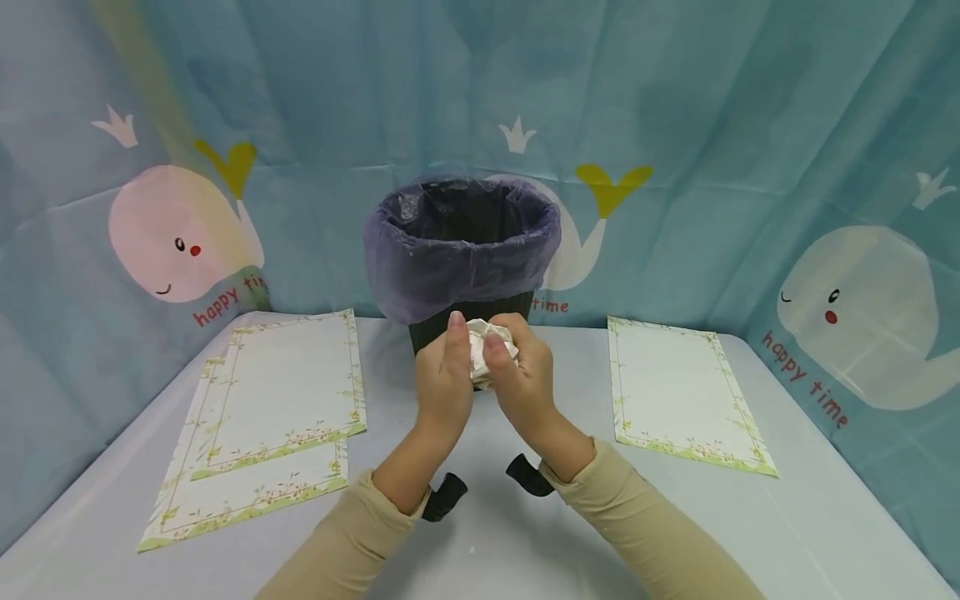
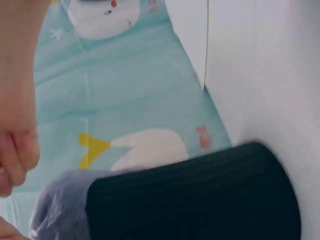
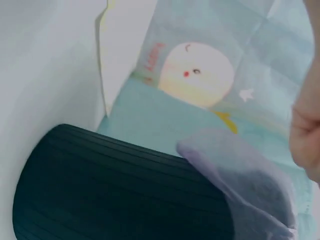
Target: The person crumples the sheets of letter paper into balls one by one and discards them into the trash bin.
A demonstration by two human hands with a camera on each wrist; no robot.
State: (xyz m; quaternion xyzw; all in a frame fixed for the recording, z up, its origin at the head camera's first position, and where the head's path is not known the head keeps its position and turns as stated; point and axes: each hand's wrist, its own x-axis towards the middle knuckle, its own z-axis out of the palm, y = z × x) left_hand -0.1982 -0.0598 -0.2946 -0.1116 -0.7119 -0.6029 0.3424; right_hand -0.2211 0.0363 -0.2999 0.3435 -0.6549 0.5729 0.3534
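Note:
A crumpled ball of white paper (image 1: 480, 348) is squeezed between both hands in the head view. My left hand (image 1: 442, 375) presses round its left side with the thumb pointing up. From the right, my right hand (image 1: 525, 371) grips it with curled fingers and the thumb on top. Just behind the hands stands a black trash bin (image 1: 435, 327) lined with a purple plastic bag (image 1: 465, 271) folded over its rim. The bin's dark ribbed side (image 2: 200, 200) fills the lower left wrist view, and the paper is out of sight in both wrist views.
Two overlapping bordered sheets (image 1: 292, 392) lie on the white table (image 1: 480, 533) at left. Another bordered sheet (image 1: 682, 392) lies at right. A blue curtain with printed whales (image 1: 315, 125) hangs behind and along the sides. Black wrist straps (image 1: 446, 497) show at the cuffs.

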